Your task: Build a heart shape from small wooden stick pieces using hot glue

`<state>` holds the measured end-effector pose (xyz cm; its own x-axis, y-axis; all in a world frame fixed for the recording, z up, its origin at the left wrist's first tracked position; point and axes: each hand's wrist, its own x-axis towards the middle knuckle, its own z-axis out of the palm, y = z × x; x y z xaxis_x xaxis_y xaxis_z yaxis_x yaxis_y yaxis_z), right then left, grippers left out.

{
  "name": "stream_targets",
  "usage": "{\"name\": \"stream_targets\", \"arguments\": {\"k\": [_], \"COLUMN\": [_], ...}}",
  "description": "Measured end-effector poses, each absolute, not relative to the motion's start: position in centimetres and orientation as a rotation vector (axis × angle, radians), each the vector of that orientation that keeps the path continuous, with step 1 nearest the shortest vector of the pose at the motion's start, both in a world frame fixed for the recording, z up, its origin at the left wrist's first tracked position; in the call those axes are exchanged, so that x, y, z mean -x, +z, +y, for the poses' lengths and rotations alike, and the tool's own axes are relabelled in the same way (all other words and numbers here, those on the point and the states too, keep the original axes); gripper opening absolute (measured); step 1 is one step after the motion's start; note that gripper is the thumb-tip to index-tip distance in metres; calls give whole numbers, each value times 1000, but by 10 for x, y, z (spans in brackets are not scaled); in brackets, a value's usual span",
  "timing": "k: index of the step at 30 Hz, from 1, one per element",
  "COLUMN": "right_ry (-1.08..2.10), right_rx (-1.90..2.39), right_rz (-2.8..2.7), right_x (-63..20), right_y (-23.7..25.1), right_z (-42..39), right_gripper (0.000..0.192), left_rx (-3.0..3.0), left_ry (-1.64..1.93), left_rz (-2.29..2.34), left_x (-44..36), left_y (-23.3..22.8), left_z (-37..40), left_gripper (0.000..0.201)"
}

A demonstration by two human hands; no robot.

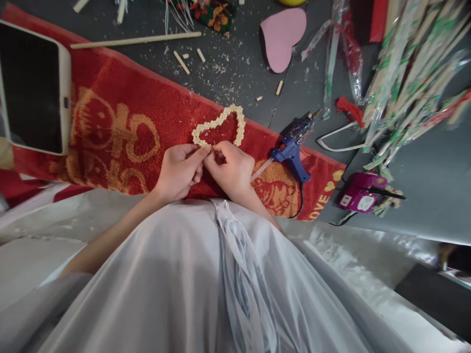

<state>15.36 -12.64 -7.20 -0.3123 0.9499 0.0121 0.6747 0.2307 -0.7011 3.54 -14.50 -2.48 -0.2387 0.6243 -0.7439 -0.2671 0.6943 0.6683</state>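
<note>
A cream-coloured heart-shaped braided loop [220, 121] lies over the red towel, its lower end between my two hands. My left hand [183, 169] pinches the loop at its bottom with thumb and forefinger. Closed too, my right hand [231, 166] meets the left at the thumbs and grips the same end of the loop. The fingertips hide the part being held. Just right of my right hand, a blue glue gun [292, 147] rests on the towel, a clear glue stick jutting from its back.
The red towel [176, 108] covers the table's near edge. A phone [33, 88] lies at left. Beyond are a thin stick [136, 40], short cut pieces [181, 62] and a pink heart [283, 39]. Wrapped straw bundles [412, 73] and a purple power adapter [364, 192] occupy the right.
</note>
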Motion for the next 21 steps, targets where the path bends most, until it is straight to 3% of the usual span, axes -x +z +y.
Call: {"name": "stream_targets", "arguments": {"k": [11, 21], "right_ry": [927, 785], "right_rx": [1435, 1521], "right_rz": [-1941, -2137], "right_x": [-153, -161], "right_y": [-73, -70], "right_z": [-126, -133], "right_gripper": [22, 24], "left_rx": [-308, -275], "left_ry": [912, 900], "left_rz": [1567, 1573], "left_x": [-34, -34], "left_y": [-29, -26], "left_z": [-147, -147], "left_gripper": [40, 38]}}
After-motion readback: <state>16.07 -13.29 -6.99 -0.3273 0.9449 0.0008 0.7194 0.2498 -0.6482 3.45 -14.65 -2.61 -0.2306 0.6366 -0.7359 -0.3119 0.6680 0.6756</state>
